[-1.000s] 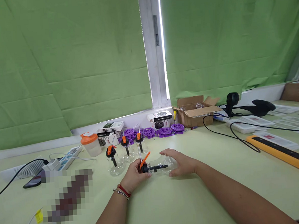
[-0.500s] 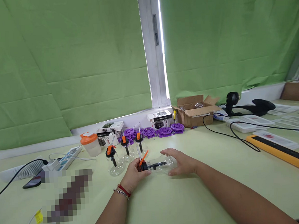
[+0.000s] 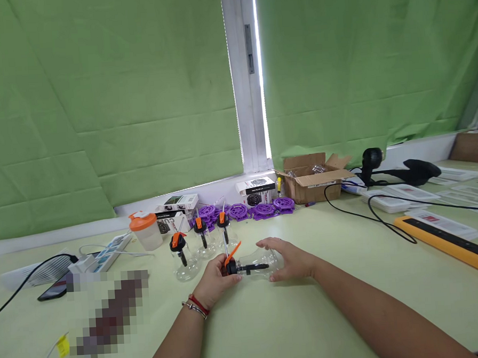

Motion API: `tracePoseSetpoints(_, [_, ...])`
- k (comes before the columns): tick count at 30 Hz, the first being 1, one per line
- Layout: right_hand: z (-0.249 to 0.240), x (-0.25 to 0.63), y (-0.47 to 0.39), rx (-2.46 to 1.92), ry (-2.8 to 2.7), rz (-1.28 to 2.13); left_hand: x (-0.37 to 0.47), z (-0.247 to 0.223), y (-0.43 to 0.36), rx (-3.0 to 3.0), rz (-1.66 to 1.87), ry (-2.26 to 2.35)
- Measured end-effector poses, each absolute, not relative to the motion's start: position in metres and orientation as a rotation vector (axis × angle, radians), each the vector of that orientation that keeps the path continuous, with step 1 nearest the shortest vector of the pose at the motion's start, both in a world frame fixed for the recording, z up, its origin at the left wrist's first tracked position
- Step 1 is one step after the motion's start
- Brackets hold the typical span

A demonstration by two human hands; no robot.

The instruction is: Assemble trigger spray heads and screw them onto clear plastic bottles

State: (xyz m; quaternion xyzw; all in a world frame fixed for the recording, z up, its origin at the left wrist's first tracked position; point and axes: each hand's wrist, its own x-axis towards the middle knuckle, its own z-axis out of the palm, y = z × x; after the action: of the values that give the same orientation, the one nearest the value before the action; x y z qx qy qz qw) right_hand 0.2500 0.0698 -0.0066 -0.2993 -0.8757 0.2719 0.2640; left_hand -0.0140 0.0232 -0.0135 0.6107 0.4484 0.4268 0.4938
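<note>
A clear bottle (image 3: 256, 264) lies on its side between my hands, its lid end pointing left. A black tube shows inside it. My left hand (image 3: 216, 280) is closed round the black lid (image 3: 231, 266), which carries an orange lever (image 3: 234, 252) and a thin clear spout. My right hand (image 3: 293, 260) wraps the wide base, thumb and fingers on either side. Behind my left hand several like bottles stand upright with black-and-orange lids, among them a front-left bottle (image 3: 186, 268), a middle one (image 3: 204, 247) and a right one (image 3: 226, 238).
Purple round plastic parts (image 3: 263, 211) lie along the wall near white boxes (image 3: 255, 186). An open cardboard box (image 3: 315, 180) stands behind on the right. Farther left are an orange-lidded cup (image 3: 144, 234) and a power strip (image 3: 110, 252). Black cables (image 3: 361, 220) and an orange-and-black bar (image 3: 446, 245) occupy the right.
The lid's orange lever and spout have turned slightly, and the spout stands more upright. The lid has shifted a little to the right. My right hand stays almost still on the base.
</note>
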Motion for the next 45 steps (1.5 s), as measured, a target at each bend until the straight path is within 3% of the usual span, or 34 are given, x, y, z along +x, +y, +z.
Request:
tracePoseSetpoints(14, [-0.0059,0.2503,0.0698,-0.791,-2.358,0.78,-0.0138,-0.0124,0.0218,1.502,1.071,1.096])
tracePoseSetpoints(27, [-0.0042,0.2519,0.0708,-0.746,-2.397,0.622,-0.0131,-0.0143,0.0225,1.548,1.014,1.087])
tracePoseSetpoints(45, [-0.0081,0.2531,0.0701,-0.862,-2.302,0.831,-0.0127,-0.0107,0.0203,1.534,1.023,1.1])
